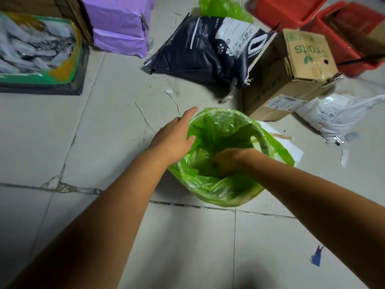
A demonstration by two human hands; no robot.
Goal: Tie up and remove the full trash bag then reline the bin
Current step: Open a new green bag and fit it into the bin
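Observation:
A round bin stands on the tiled floor, hidden under a thin green liner bag that drapes over its rim and down its outside. My left hand lies on the bin's left rim, fingers stretched out over the plastic, thumb hooked inside the edge. My right hand reaches down inside the bag, pressed into the plastic with its fingers curled and mostly hidden. Another green bag lies crumpled at the back, behind a dark sack.
A dark printed sack and a cardboard fruit box lie just behind the bin. A white plastic bag sits to the right, red crates at the back right. Purple packs and a green-rimmed box are at the left.

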